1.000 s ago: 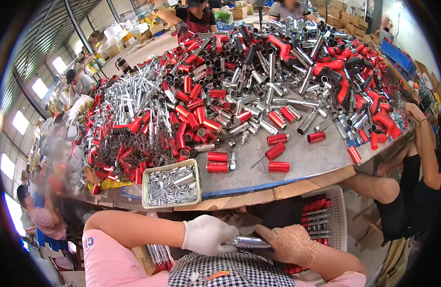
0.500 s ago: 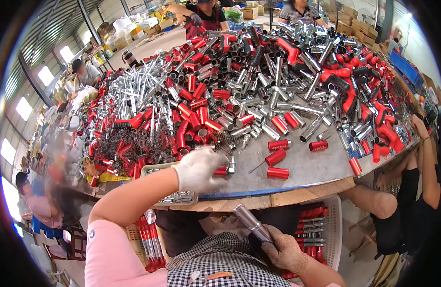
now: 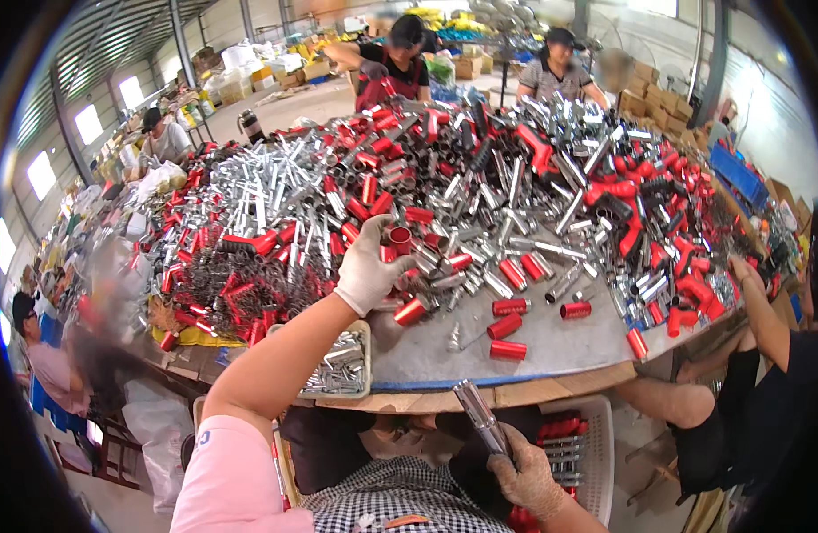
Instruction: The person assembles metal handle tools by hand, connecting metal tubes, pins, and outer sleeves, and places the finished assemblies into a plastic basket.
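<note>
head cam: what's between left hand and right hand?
Head view: the table edge and bare grey tabletop lie between left hand and right hand.

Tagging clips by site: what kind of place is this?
Most likely a factory assembly hall: a big worktable heaped with red caps and silver metal tubes, several workers around it, cardboard boxes stacked behind.
</note>
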{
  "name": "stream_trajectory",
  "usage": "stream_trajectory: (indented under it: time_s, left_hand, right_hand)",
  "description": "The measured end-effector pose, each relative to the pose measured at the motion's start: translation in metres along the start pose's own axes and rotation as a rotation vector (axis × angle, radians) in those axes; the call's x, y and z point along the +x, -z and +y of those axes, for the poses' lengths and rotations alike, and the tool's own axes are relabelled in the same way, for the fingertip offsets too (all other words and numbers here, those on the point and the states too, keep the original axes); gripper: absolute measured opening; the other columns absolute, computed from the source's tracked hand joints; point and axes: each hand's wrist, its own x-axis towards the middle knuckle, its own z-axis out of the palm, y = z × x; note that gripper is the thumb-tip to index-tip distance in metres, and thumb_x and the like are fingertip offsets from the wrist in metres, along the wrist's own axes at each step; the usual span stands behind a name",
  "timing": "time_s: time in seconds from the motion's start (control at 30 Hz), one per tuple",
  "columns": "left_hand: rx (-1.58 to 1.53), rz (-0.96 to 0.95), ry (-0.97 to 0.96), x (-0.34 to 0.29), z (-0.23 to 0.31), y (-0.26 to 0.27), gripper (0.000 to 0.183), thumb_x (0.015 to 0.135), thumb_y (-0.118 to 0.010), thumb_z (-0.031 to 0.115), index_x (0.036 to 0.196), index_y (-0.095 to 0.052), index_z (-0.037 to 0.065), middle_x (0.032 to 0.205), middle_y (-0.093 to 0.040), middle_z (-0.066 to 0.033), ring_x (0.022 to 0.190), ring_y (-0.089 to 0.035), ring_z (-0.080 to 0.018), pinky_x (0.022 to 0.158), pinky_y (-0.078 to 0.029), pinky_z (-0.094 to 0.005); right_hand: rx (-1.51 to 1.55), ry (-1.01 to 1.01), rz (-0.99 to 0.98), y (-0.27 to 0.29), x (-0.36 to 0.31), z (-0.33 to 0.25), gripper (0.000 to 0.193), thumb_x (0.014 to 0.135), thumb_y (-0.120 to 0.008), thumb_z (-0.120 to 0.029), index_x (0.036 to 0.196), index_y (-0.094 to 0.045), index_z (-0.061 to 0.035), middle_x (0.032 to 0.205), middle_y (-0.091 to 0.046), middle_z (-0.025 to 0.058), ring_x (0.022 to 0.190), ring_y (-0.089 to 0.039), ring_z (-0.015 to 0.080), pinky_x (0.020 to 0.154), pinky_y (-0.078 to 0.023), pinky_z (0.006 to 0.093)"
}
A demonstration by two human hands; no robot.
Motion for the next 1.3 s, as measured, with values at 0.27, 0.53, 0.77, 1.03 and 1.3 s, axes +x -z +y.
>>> stream_trajectory:
  time_s: [0.27, 0.53, 0.77, 1.03, 1.3]
  left_hand:
    - [-0.047, -0.24, -0.077, -0.02, 0.017, 0.044, 0.041, 0.072, -0.082, 0.015, 0.103, -0.058, 0.003, 0.086, -0.065, -0.0093, 0.078, -0.065, -0.0182, 0.074, -0.052, -0.031]
    - [0.102, -0.4, -0.493, -0.075, 0.015, 0.09, 0.03, 0.067, -0.078, 0.008, 0.094, -0.066, 0.008, 0.085, -0.064, -0.0102, 0.077, -0.063, -0.0298, 0.069, -0.051, -0.0353]
    - [0.493, -0.708, -0.614, -0.097, 0.023, 0.124, 0.013, 0.076, -0.06, 0.016, 0.086, -0.061, 0.009, 0.083, -0.059, -0.0091, 0.078, -0.064, -0.0294, 0.062, -0.052, -0.04]
    - [0.197, -0.777, -0.389, -0.145, 0.005, 0.119, 0.044, 0.067, -0.069, 0.01, 0.109, -0.06, 0.006, 0.097, -0.059, -0.0162, 0.095, -0.062, -0.0354, 0.078, -0.053, -0.042]
    - [-1.088, -0.035, 0.338, -0.183, -0.014, 0.14, 0.073, 0.082, -0.052, 0.0, 0.147, -0.019, -0.001, 0.131, -0.048, -0.0215, 0.117, -0.053, -0.0287, 0.102, -0.042, -0.0378]
  right_hand:
    - [0.234, -0.047, -0.016, -0.01, 0.009, -0.014, 0.045, 0.085, -0.052, -0.016, 0.127, -0.05, 0.0015, 0.067, -0.057, 0.0052, 0.053, -0.053, 0.0108, 0.05, -0.044, 0.0257]
    - [0.441, -0.008, -0.153, -0.037, 0.029, -0.026, 0.049, 0.092, -0.052, -0.027, 0.128, -0.047, 0.0065, 0.07, -0.057, 0.0029, 0.053, -0.049, 0.0078, 0.049, -0.04, 0.0222]
    - [0.142, 0.057, -0.418, -0.062, 0.037, -0.049, 0.049, 0.087, -0.053, -0.013, 0.135, -0.047, -0.0032, 0.082, -0.063, 0.0134, 0.072, -0.063, 0.0211, 0.07, -0.051, 0.0328]
    - [0.419, -0.046, -0.531, -0.099, 0.043, -0.061, 0.063, 0.092, -0.056, -0.041, 0.135, -0.043, 0.0041, 0.07, -0.055, 0.0024, 0.056, -0.048, 0.0081, 0.05, -0.038, 0.0217]
    - [0.584, -0.024, -0.517, -0.124, 0.053, -0.069, 0.07, 0.093, -0.055, -0.048, 0.135, -0.039, 0.0053, 0.073, -0.055, 0.0045, 0.057, -0.049, 0.0092, 0.051, -0.039, 0.0219]
